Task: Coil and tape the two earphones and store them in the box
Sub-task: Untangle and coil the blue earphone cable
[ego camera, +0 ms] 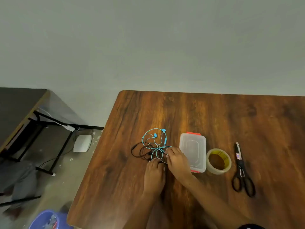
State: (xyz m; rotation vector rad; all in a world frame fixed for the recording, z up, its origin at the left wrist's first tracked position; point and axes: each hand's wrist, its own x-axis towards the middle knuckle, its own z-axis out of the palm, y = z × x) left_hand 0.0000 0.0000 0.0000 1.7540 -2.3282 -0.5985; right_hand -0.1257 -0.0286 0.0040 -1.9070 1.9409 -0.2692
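A blue earphone (154, 139) lies in loose loops on the wooden table (214, 116), tangled over a black earphone (138, 152) to its left. My left hand (154, 176) rests at the near edge of the tangle, fingertips on the wires. My right hand (177, 161) pinches a blue loop between thumb and fingers. A clear plastic box (193, 151) with red clips and its lid on lies just right of my right hand. A roll of clear tape (218, 161) lies flat beside the box.
Black-handled scissors (242, 172) lie to the right of the tape. Off the table's left edge are a dark desk (16, 109), a white device (82, 143) on the floor and a blue tub (47, 219). A wall stands behind the table.
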